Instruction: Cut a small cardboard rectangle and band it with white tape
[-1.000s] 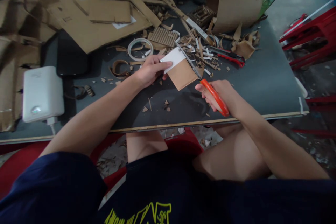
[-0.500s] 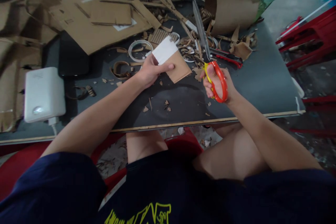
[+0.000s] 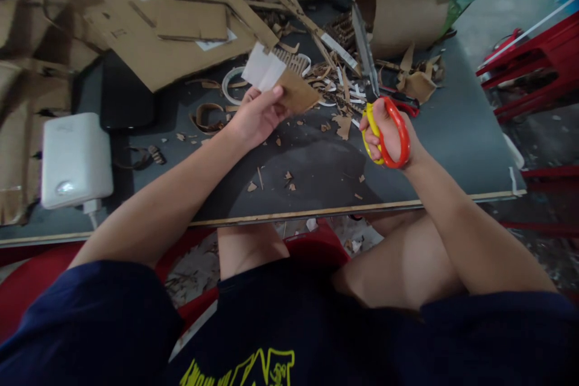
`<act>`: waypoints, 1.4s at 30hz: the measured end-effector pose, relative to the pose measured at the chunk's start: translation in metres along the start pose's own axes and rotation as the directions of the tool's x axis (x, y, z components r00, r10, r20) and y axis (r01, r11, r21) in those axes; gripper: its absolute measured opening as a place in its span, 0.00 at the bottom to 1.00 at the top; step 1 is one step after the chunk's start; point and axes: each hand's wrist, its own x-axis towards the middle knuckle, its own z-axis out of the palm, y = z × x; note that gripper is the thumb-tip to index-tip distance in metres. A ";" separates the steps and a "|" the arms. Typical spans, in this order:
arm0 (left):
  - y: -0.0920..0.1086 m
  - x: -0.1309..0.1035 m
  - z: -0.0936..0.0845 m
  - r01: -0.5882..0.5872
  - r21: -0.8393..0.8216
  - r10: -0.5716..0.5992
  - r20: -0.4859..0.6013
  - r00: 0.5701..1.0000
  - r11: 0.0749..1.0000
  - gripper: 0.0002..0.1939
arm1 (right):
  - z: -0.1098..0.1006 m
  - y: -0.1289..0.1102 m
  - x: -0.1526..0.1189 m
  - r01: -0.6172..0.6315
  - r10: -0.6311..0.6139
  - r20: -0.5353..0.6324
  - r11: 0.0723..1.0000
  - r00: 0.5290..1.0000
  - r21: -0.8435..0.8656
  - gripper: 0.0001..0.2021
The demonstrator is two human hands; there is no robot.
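Observation:
My left hand (image 3: pixel 262 113) grips a small piece of cardboard (image 3: pixel 296 91), thumb on top and fingers beneath. One end of that piece is white (image 3: pixel 263 66), the rest brown, and it is held tilted above the table. In my right hand (image 3: pixel 392 132) is a pair of scissors (image 3: pixel 368 51) with one red and one yellow handle loop. Its blades lie together, pointing away from me over the scraps. The scissors and the cardboard are apart. Behind the left hand, a roll of tape (image 3: pixel 228 87) lies partly covered.
Cardboard sheets (image 3: pixel 136 42) fill the back left. A white power bank (image 3: pixel 76 160) with a cable and a black phone-like slab (image 3: pixel 124 93) lie left. Cardboard scraps (image 3: pixel 344 126), a cardboard tube (image 3: pixel 409 15) and a box cutter (image 3: pixel 404 102) lie to the right on the grey table (image 3: pixel 474 139).
My left hand has moved slightly left and turned the cardboard, tilting it. My right hand has shifted a little right with the scissors, away from the cardboard.

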 end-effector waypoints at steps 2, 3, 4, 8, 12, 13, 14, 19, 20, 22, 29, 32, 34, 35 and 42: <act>0.002 -0.002 0.002 0.061 -0.002 -0.061 -0.004 0.998 0.998 0.17 | -0.001 0.000 -0.003 0.002 -0.001 0.041 1.000 0.999 -0.029 0.34; 0.003 -0.002 0.004 0.076 0.004 -0.076 -0.007 0.997 0.997 0.16 | -0.001 0.000 -0.004 -0.007 0.009 0.064 0.999 0.998 -0.040 0.34; 0.004 -0.003 0.005 0.083 0.014 -0.083 -0.003 0.997 0.996 0.15 | -0.001 0.001 -0.005 -0.018 0.023 0.087 0.999 0.996 -0.048 0.35; 0.012 -0.008 0.007 0.120 0.083 -0.131 0.152 0.980 0.989 0.17 | 0.003 0.005 -0.006 0.006 -0.006 0.118 1.000 0.993 0.003 0.35; 0.024 -0.013 0.006 0.184 0.317 -0.311 0.420 0.852 0.930 0.15 | 0.018 -0.002 -0.009 0.131 -0.137 0.046 0.984 0.989 0.116 0.32; 0.026 -0.014 0.006 0.185 0.384 -0.363 0.466 0.807 0.905 0.15 | 0.023 -0.005 -0.010 0.128 -0.134 0.043 0.984 0.990 0.123 0.31; 0.028 -0.014 0.007 0.179 0.436 -0.402 0.499 0.768 0.882 0.16 | 0.027 -0.008 -0.011 0.112 -0.119 0.050 0.985 0.992 0.128 0.31; 0.027 -0.013 0.013 0.092 0.567 -0.465 0.559 0.686 0.818 0.19 | 0.044 -0.010 -0.006 0.082 -0.100 0.098 0.983 0.990 0.167 0.29; 0.025 -0.014 0.013 0.095 0.566 -0.460 0.548 0.699 0.819 0.19 | 0.046 -0.009 -0.003 0.104 -0.123 0.096 0.978 0.988 0.180 0.28; 0.021 -0.014 0.012 0.145 0.464 -0.383 0.475 0.792 0.874 0.19 | 0.046 -0.005 0.005 0.157 -0.169 0.051 0.970 0.984 0.188 0.27; 0.012 -0.014 0.007 0.085 0.121 -0.133 0.477 0.869 0.989 0.31 | 0.036 0.003 0.015 0.356 -0.308 -0.228 0.909 0.924 0.216 0.25; 0.006 -0.018 0.015 -0.007 0.208 -0.088 0.441 0.893 0.978 0.27 | 0.037 0.008 0.015 0.343 -0.302 -0.207 0.916 0.931 0.208 0.25; 0.001 -0.018 0.020 0.004 0.175 -0.063 0.333 0.941 0.985 0.27 | 0.040 0.010 0.014 0.308 -0.272 -0.192 0.931 0.943 0.197 0.26; -0.001 -0.018 0.020 0.004 0.155 -0.046 0.274 0.961 0.988 0.27 | 0.041 0.009 0.013 0.285 -0.254 -0.175 0.940 0.951 0.189 0.27; 0.001 0.006 -0.006 -0.022 0.022 0.023 -0.028 0.999 1.000 0.23 | 0.027 -0.010 -0.007 0.189 -0.181 0.106 0.979 0.978 -0.073 0.29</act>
